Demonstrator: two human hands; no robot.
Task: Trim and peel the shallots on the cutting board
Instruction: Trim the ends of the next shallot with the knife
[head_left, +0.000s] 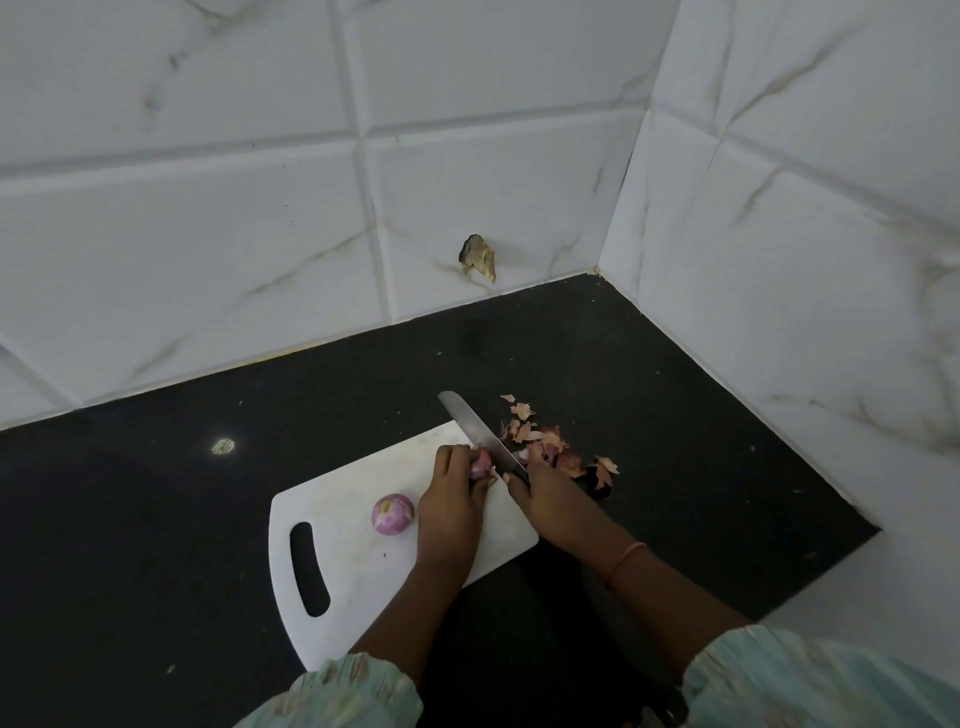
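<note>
Left hand (451, 496) pinching a pink shallot (480, 464), seemingly part-peeled, right hand (545, 493) gripping knife (480, 435), white cutting board (358, 561)

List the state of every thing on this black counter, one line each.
White plastic cutting board: flat on the counter, handle slot toward the person.
Round purple shallot: peeled, loose on the board.
Second shallot: pinned by the left hand.
Steel-bladed knife: held in the right hand, blade against that shallot.
Papery pink skins: heaped off the board.
</note>
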